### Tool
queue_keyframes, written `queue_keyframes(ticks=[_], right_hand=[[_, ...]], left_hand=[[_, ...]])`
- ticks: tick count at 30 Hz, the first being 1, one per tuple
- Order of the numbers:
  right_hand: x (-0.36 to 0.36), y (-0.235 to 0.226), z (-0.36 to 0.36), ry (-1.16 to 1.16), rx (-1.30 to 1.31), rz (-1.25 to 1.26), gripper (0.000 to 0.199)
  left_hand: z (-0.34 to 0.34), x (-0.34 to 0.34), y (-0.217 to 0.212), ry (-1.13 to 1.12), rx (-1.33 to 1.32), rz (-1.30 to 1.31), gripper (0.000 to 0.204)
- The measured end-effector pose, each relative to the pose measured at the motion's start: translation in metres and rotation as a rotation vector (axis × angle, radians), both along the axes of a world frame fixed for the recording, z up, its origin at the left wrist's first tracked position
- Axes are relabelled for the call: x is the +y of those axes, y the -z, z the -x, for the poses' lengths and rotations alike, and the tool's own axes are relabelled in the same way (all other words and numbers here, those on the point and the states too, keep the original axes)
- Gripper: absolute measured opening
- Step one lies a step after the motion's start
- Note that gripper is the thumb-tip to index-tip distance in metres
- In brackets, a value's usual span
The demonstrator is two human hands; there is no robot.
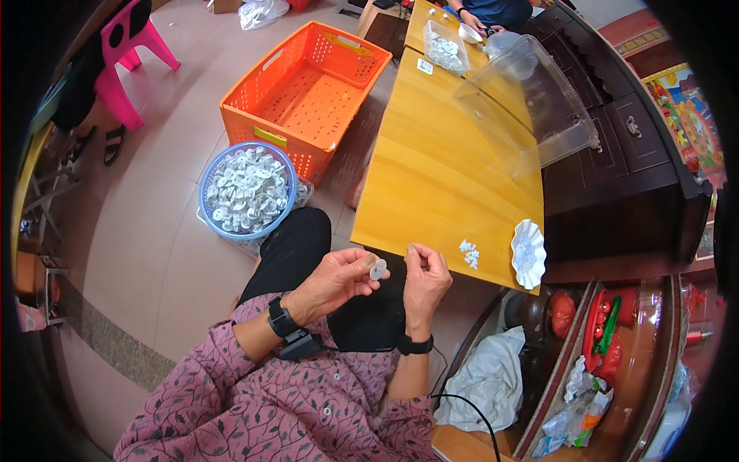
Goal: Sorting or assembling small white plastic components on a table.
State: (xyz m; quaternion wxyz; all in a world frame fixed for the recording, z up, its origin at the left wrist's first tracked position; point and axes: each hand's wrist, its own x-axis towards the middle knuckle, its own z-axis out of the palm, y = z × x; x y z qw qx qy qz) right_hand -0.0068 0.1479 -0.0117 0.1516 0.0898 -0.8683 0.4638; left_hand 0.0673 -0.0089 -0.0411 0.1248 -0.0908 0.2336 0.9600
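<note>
My left hand (337, 279) pinches a small round whitish plastic disc (378, 269) between thumb and fingers, its flat face turned up. Just to its right, my right hand (426, 292) is closed with the fingertips pressed together; whatever they hold is too small or hidden to make out. The two hands are apart, over my lap at the near edge of the yellow wooden table (431, 169). A loose group of tiny white pieces (472, 255) lies on that table, right of my right hand. Beside it stands a white scalloped dish (537, 271) holding more small pale pieces.
A blue round basket (206, 202) full of similar whitish parts stands left of my knee, before an orange crate (254, 115). A clear plastic box (558, 100) and a tub of parts (446, 50) sit farther up the table, near another person's hands (473, 23). Shelves flank my right.
</note>
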Motion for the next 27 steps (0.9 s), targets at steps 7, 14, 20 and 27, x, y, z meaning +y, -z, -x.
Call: queue_keyframes(ticks=[7, 14, 20, 27], right_hand=[[0.007, 0.002, 0.025, -0.015, -0.048, -0.153, 0.009], [0.023, 0.013, 0.039, -0.016, -0.004, -0.140, 0.012], [0.029, 0.015, 0.040, -0.057, 0.142, -0.274, 0.012], [0.028, 0.015, 0.038, 0.025, 0.013, -0.161, 0.014]], left_hand=[[0.001, -0.003, 0.008, 0.010, -0.027, -0.013, 0.027], [0.003, -0.003, 0.008, 0.014, -0.032, -0.015, 0.027], [0.003, -0.002, 0.007, 0.025, -0.046, -0.002, 0.026], [0.003, -0.001, 0.007, 0.029, -0.041, -0.007, 0.026]])
